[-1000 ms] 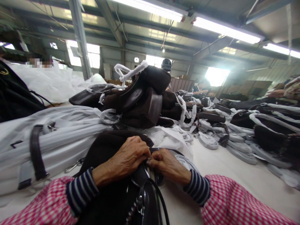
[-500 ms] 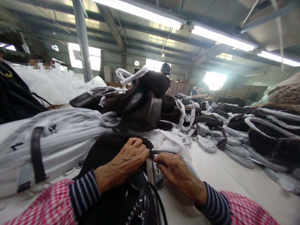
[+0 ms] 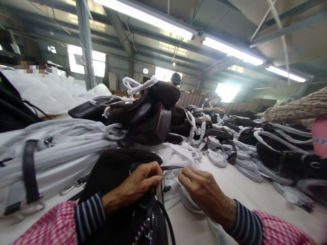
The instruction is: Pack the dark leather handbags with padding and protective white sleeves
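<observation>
A black handbag (image 3: pixel 109 170) lies in front of me, its zipped edge and a metal chain (image 3: pixel 139 234) toward me. My left hand (image 3: pixel 145 178) is closed at the bag's far end, thumb and fingers pinched over its edge. From there a thin dark strap (image 3: pixel 172 167) runs right, drawn fairly straight. My right hand (image 3: pixel 204 189) pinches the strap's other end, apart from the bag. What lies right under the left fingertips is hidden. A small metal clasp (image 3: pixel 166 185) hangs between the hands. Near my body a black cord handle (image 3: pixel 168 217) curves over the bag.
Dark bags with white-wrapped handles (image 3: pixel 153 115) are heaped ahead. White-wrapped straps with a dark leather piece (image 3: pixel 30 170) lie at left. Coiled wrapped straps (image 3: pixel 217 158) and more bags (image 3: pixel 276 149) are at right. Another person's sleeve (image 3: pixel 293 105) reaches in from the right.
My right hand has moved right, away from the bag, pulling the strap out longer. My left hand has shifted slightly down. Another person's arm has come in at right.
</observation>
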A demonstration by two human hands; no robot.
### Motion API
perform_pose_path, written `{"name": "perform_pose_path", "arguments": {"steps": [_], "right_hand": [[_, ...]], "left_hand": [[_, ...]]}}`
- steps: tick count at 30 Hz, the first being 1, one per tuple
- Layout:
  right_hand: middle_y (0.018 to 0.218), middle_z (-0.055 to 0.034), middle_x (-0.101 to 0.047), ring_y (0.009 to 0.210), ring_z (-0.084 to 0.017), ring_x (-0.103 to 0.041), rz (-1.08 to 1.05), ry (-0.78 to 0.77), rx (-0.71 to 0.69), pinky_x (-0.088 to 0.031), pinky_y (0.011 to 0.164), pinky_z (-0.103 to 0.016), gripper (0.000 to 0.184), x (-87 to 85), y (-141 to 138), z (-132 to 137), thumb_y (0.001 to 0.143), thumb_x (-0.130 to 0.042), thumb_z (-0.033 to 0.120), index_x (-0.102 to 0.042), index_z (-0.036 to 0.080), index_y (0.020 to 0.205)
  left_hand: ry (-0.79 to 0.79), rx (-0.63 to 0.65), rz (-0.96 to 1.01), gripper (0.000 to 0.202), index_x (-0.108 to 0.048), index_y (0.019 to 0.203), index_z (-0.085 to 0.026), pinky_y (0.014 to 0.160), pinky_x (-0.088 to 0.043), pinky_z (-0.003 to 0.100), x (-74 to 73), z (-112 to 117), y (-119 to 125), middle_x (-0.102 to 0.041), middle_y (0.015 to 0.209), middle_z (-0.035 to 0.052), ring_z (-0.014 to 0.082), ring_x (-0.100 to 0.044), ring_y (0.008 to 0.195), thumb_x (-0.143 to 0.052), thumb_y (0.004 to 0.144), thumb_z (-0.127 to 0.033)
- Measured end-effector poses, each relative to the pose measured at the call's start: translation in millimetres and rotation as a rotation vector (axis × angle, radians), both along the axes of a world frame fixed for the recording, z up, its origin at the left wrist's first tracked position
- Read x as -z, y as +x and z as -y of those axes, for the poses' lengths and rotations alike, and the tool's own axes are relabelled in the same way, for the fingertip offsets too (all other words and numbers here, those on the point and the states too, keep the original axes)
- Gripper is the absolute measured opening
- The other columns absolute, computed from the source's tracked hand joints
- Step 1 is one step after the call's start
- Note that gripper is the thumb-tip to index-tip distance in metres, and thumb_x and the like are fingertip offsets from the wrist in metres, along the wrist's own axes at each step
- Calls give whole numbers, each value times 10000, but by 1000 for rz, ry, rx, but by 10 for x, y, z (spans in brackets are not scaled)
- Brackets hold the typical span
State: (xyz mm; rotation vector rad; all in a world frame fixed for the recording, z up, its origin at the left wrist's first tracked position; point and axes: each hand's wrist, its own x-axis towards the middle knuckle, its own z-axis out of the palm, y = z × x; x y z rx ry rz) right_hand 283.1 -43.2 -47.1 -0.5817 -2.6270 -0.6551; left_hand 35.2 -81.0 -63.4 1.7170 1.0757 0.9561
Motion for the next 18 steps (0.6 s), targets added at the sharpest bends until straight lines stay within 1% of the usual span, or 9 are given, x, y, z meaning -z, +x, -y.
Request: {"name": "perform_pose_path", "arguments": {"steps": [1, 3, 6, 8, 10, 12, 15, 16, 18], "right_hand": [[801, -32, -620, 659, -178, -543, -41, -42, 47, -320, 568, -319, 213, -4, 20, -32, 993, -541, 72, -603, 177, 819], [805, -18, -620, 653, -158, -557, -156, -206, 119, -332, 582, -302, 198, -30, 54, -83, 1006, -552, 113, -603, 185, 828], [855, -13, -634, 732, -149, -594, -356, -495, 133, -395, 673, -280, 155, -90, 55, -107, 1022, -555, 191, -606, 194, 877], [838, -16, -625, 750, -155, -583, -482, -593, 115, -407, 697, -285, 170, -120, 8, -92, 1026, -535, 230, -593, 196, 869], [790, -14, -609, 695, -148, -555, -603, -721, 98, -411, 659, -281, 208, -127, -79, -73, 1020, -535, 294, -577, 193, 843], [754, -7, -613, 593, -124, -517, -743, -975, 62, -408, 574, -259, 248, -106, -194, -66, 1000, -568, 385, -583, 185, 855], [710, -7, -643, 482, -86, -473, -952, -1389, -64, -370, 458, -209, 343, -33, -369, -88, 935, -666, 497, -617, 159, 902], [707, -16, -658, 480, -83, -487, -1005, -1476, -103, -366, 442, -193, 369, -2, -417, -99, 905, -709, 510, -625, 151, 896], [712, -39, -685, 497, -86, -534, -1060, -1569, -141, -379, 428, -171, 398, 62, -491, -118, 841, -792, 504, -641, 137, 855]], "left_hand": [[-36, -16, 67, 209, -579, 869, -151, 559, -376, 231, 27, -27, -2, -551, 708, -38, 110, -506, 604, -627, 907, -351], [-84, -40, 185, 276, -589, 947, -141, 526, -393, 220, 78, -70, -5, -567, 684, -44, 110, -532, 566, -688, 855, -381], [-127, -56, 306, 368, -603, 1017, -131, 540, -465, 230, 133, -107, -10, -632, 689, -22, 135, -603, 586, -753, 810, -396], [-164, -47, 345, 360, -644, 973, -118, 588, -514, 251, 145, -115, -16, -681, 722, 20, 153, -644, 634, -785, 791, -395], [-200, -39, 377, 360, -682, 932, -112, 630, -543, 271, 133, -113, -24, -708, 753, 49, 166, -668, 669, -822, 764, -398], [-223, -50, 411, 367, -704, 930, -114, 658, -559, 283, 110, -109, -31, -720, 777, 59, 175, -686, 695, -849, 749, -399], [-227, -78, 451, 378, -701, 940, -119, 648, -558, 269, 85, -115, -40, -716, 788, 52, 167, -690, 692, -873, 742, -391], [-218, -91, 464, 384, -693, 948, -122, 624, -548, 254, 82, -119, -42, -711, 788, 45, 157, -684, 675, -877, 741, -388], [-188, -113, 485, 403, -668, 970, -131, 564, -512, 221, 82, -128, -43, -705, 794, 33, 136, -664, 629, -877, 744, -391]]}}
